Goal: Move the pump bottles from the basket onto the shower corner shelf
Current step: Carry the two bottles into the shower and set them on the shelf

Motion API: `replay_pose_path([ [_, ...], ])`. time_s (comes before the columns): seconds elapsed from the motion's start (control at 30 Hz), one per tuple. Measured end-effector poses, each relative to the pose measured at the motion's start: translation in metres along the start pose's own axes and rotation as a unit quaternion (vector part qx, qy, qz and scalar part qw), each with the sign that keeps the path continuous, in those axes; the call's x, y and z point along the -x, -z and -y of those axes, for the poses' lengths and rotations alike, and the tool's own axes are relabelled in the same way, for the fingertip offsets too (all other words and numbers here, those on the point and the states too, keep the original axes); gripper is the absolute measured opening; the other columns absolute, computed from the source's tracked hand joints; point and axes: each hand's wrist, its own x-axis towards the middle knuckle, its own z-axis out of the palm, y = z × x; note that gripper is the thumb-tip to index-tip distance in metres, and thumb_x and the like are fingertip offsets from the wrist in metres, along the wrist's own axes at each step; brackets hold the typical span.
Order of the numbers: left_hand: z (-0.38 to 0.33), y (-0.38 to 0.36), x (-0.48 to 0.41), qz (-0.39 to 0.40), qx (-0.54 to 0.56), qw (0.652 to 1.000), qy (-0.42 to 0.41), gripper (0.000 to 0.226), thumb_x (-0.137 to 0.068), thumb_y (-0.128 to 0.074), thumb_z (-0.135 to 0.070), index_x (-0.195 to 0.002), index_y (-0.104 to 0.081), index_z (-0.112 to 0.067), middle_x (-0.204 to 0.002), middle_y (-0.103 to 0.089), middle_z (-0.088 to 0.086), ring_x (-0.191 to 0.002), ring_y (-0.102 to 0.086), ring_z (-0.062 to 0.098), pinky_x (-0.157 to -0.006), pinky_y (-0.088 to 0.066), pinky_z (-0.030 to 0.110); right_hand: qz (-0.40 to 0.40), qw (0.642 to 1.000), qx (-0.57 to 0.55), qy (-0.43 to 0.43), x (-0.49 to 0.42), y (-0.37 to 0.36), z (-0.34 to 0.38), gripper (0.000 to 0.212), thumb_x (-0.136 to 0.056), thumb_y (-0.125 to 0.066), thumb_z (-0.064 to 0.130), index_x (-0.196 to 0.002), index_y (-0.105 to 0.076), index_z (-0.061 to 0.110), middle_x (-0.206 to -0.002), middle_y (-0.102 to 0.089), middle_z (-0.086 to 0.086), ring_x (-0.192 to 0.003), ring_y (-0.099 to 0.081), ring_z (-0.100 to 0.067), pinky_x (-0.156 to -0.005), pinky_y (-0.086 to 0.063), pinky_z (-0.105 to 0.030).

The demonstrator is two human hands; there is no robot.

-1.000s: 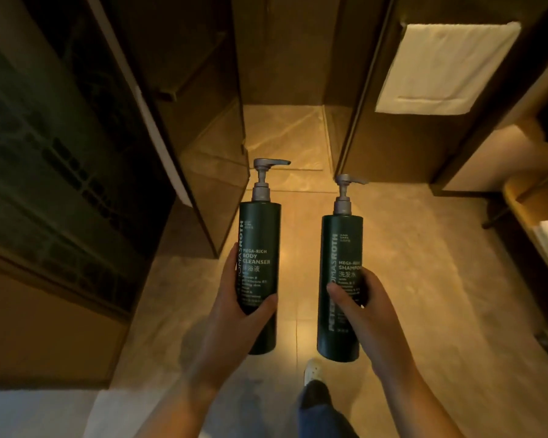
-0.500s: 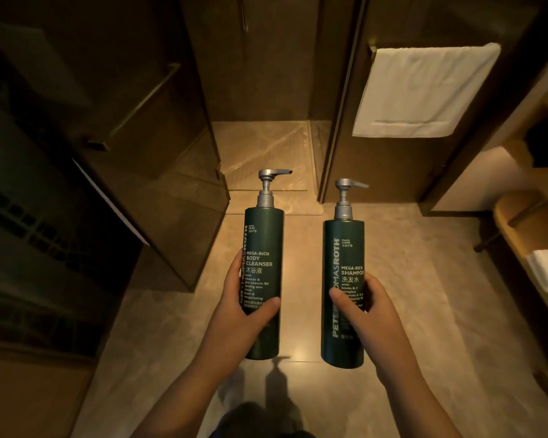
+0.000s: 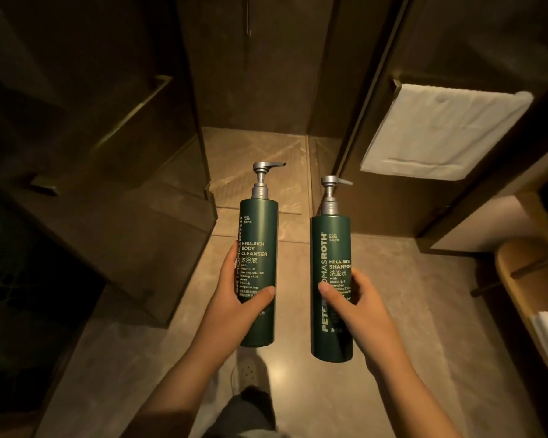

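Two dark green pump bottles with silver pumps are held upright in front of me, above the tiled floor. My left hand [image 3: 234,298] grips the lower half of the body cleanser bottle [image 3: 259,235]. My right hand [image 3: 358,308] grips the lower half of the shampoo bottle [image 3: 331,248], which sits slightly lower. The two bottles are apart, side by side. Neither the basket nor the corner shelf is in view.
The shower stall opening [image 3: 260,172] lies straight ahead, with an open glass door [image 3: 133,184] on the left and a dark wall panel on the right. A white towel [image 3: 446,131] hangs at upper right. A wooden shelf unit [image 3: 525,279] stands at the right edge. My foot [image 3: 247,374] is below.
The view has moved forward toward the shower stall and the glass door has swung further left in view. Both hands keep the same grip on their bottles.
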Motion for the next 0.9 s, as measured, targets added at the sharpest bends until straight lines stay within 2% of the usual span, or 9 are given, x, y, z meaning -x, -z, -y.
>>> replay_pose_path([
  [0.13, -0.010, 0.013, -0.069, 0.000, 0.013, 1.000, 0.004, 0.082, -0.081, -0.071, -0.018, -0.137, -0.024, -0.055, -0.111, -0.058, -0.035, -0.101, -0.059, -0.007, -0.071, -0.046, 0.008, 0.022, 1.000, -0.005, 0.015, -0.072, -0.023, 0.039, 0.054, -0.060, -0.072, 0.059, -0.109, -0.057, 0.043, -0.102, -0.070, 0.016, -0.091, -0.068, -0.005, -0.075, -0.053, -0.026],
  [0.27, -0.020, 0.017, -0.130, 0.020, 0.015, 1.000, 0.009, 0.086, -0.071, -0.071, -0.026, -0.139, -0.024, -0.052, -0.116, -0.057, -0.032, -0.106, -0.058, -0.003, -0.079, -0.046, 0.015, 0.030, 0.999, -0.035, 0.029, -0.129, -0.040, 0.058, 0.044, -0.070, -0.074, 0.046, -0.110, -0.058, 0.040, -0.103, -0.070, 0.014, -0.092, -0.068, -0.007, -0.074, -0.053, -0.024],
  [0.37, -0.025, 0.018, -0.167, 0.010, 0.010, 1.000, 0.016, 0.085, -0.069, -0.071, -0.022, -0.135, -0.028, -0.054, -0.119, -0.057, -0.028, -0.106, -0.059, -0.002, -0.080, -0.045, 0.016, 0.028, 0.999, -0.040, 0.012, -0.162, -0.044, 0.065, 0.046, -0.067, -0.073, 0.050, -0.109, -0.057, 0.042, -0.101, -0.070, 0.017, -0.090, -0.068, -0.005, -0.068, -0.054, -0.020],
  [0.47, -0.028, 0.017, -0.204, 0.003, -0.002, 0.999, 0.034, 0.084, -0.069, -0.072, -0.021, -0.133, -0.029, -0.054, -0.121, -0.057, -0.020, -0.101, -0.061, -0.001, -0.080, -0.046, 0.020, 0.025, 0.999, -0.041, -0.009, -0.199, -0.039, 0.071, 0.049, -0.064, -0.072, 0.052, -0.109, -0.057, 0.042, -0.100, -0.070, 0.017, -0.089, -0.068, -0.005, -0.071, -0.054, -0.023],
  [0.6, -0.033, 0.008, -0.257, -0.007, -0.031, 0.999, 0.039, 0.086, -0.075, -0.073, -0.019, -0.140, -0.024, -0.047, -0.115, -0.056, -0.027, -0.095, -0.060, -0.007, -0.074, -0.046, 0.014, 0.035, 0.999, -0.035, -0.021, -0.262, -0.030, 0.079, 0.051, -0.059, -0.073, 0.054, -0.105, -0.058, 0.041, -0.096, -0.071, 0.017, -0.086, -0.069, -0.005, -0.071, -0.052, -0.023],
  [0.67, -0.037, -0.002, -0.286, -0.015, -0.034, 0.998, 0.046, 0.083, -0.079, -0.071, -0.015, -0.140, -0.024, -0.047, -0.110, -0.057, -0.031, -0.094, -0.058, -0.011, -0.074, -0.043, 0.016, 0.049, 0.998, -0.033, -0.019, -0.297, -0.025, 0.085, 0.052, -0.059, -0.073, 0.055, -0.106, -0.058, 0.040, -0.097, -0.071, 0.016, -0.088, -0.069, -0.006, -0.073, -0.052, -0.024],
  [0.73, -0.045, -0.015, -0.318, -0.020, -0.032, 0.998, 0.054, 0.080, -0.080, -0.070, -0.017, -0.140, -0.026, -0.045, -0.111, -0.058, -0.027, -0.092, -0.058, -0.011, -0.072, -0.043, 0.018, 0.061, 0.997, -0.033, -0.016, -0.333, -0.018, 0.093, 0.054, -0.060, -0.073, 0.054, -0.109, -0.058, 0.037, -0.100, -0.071, 0.013, -0.090, -0.068, -0.008, -0.078, -0.052, -0.029],
  [0.8, -0.058, -0.031, -0.351, -0.019, -0.037, 0.998, 0.049, 0.079, -0.081, -0.070, -0.018, -0.136, -0.025, -0.051, -0.114, -0.054, -0.029, -0.094, -0.056, -0.015, -0.072, -0.042, 0.016, 0.073, 0.997, -0.026, -0.013, -0.368, -0.007, 0.105, 0.054, -0.061, -0.073, 0.055, -0.110, -0.057, 0.040, -0.101, -0.070, 0.016, -0.090, -0.067, -0.004, -0.080, -0.052, -0.031],
  [0.9, -0.080, -0.056, -0.400, -0.018, -0.026, 0.999, 0.043, 0.080, -0.080, -0.070, -0.019, -0.125, -0.022, -0.064, -0.113, -0.052, -0.037, -0.097, -0.054, -0.018, -0.075, -0.042, 0.017, 0.088, 0.996, -0.004, 0.001, -0.418, 0.014, 0.124, 0.051, -0.064, -0.072, 0.062, -0.109, -0.055, 0.047, -0.099, -0.067, 0.026, -0.089, -0.064, 0.004, -0.074, -0.050, -0.024],
])
